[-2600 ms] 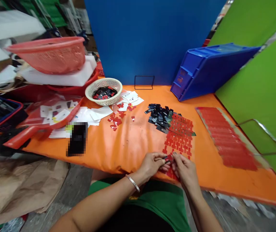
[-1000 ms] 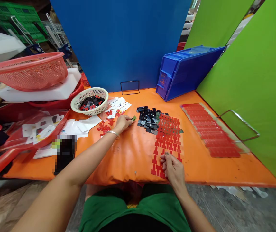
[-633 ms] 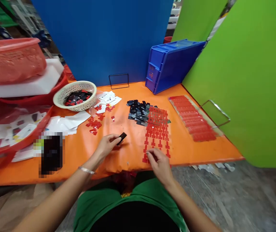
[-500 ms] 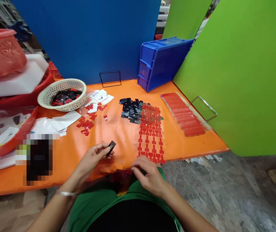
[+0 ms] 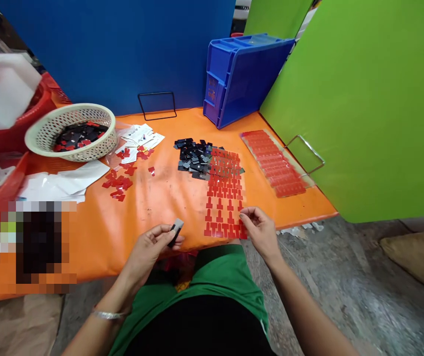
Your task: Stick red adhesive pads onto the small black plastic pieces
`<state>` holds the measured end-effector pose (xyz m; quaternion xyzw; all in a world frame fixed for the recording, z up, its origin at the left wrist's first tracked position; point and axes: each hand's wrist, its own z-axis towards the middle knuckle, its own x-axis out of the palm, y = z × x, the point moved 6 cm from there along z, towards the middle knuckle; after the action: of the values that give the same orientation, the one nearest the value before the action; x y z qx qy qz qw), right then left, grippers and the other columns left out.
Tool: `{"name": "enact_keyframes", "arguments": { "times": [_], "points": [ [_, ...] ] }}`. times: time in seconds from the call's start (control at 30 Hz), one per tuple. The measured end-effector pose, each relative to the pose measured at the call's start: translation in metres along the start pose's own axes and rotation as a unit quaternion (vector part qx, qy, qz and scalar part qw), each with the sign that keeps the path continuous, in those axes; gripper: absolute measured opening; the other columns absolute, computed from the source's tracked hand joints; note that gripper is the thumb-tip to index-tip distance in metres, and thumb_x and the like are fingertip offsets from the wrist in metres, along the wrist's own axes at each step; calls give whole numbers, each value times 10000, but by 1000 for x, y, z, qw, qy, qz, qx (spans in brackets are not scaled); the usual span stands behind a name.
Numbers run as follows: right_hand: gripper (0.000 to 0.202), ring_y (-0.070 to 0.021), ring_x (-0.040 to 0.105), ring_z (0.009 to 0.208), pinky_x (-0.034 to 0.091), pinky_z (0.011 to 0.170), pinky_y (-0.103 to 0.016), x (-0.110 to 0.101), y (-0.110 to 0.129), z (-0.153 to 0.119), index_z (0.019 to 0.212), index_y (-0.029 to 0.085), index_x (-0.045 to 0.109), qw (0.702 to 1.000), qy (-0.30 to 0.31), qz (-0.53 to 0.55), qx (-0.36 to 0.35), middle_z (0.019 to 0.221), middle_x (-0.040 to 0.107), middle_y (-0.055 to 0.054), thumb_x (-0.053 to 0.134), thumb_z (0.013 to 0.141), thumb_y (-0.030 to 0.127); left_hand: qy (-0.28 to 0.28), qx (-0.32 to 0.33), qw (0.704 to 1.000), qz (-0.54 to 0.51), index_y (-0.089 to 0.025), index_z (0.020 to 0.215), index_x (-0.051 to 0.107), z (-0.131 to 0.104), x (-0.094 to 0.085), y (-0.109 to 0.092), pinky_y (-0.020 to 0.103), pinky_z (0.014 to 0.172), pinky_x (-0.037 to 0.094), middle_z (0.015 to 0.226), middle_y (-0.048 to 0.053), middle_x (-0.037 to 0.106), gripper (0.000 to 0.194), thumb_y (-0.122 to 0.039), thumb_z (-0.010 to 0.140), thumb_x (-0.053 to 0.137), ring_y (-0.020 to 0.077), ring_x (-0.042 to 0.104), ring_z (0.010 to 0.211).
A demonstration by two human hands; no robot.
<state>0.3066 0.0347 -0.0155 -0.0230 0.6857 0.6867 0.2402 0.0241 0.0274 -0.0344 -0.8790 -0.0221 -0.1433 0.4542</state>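
Observation:
My left hand (image 5: 155, 247) pinches a small flat black piece with a grey end (image 5: 176, 232) between thumb and fingers, above the table's front edge. At the right edge of a clear sheet of red T-shaped stickers (image 5: 220, 216), my right hand (image 5: 259, 228) closes thumb and forefinger on one red sticker (image 5: 240, 204). Whether that sticker has lifted from the sheet is too small to tell. The sheet's far end lies over a pile of black pieces (image 5: 193, 157). Loose red pieces (image 5: 121, 183) lie scattered to the left.
A cream basket (image 5: 104, 143) holds black and red pieces. White papers (image 5: 67, 178) lie before it. At the back stands a blue crate (image 5: 249, 79), with a second red sheet (image 5: 273, 163) to its front right. Blue (image 5: 115, 49) and green panels (image 5: 363, 109) border the orange table.
My right hand has moved up and right from the table's front edge to the sticker sheet's right edge. My left hand still holds the black piece, now tilted with its grey end showing.

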Motion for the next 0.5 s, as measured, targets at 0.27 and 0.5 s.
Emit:
{"name": "enact_keyframes", "arguments": {
  "times": [0.27,0.5],
  "points": [
    [121,-183,558,735,440,681,-298,32,23,-6,726,203,577,969,132,-175,-113,747,580,-39,506,801,140,-9,6,999,-51,-113,861,577,18,51,1,225,697,527,782,79,717,386,-383,654,761,128,666,657],
    [105,-190,538,763,432,691,-309,58,20,-8,738,193,575,953,168,-215,-133,768,568,-47,532,790,113,-12,27,999,-37,-132,809,524,30,64,4,286,716,558,790,80,716,288,-330,721,714,159,690,678]
  ]
}}
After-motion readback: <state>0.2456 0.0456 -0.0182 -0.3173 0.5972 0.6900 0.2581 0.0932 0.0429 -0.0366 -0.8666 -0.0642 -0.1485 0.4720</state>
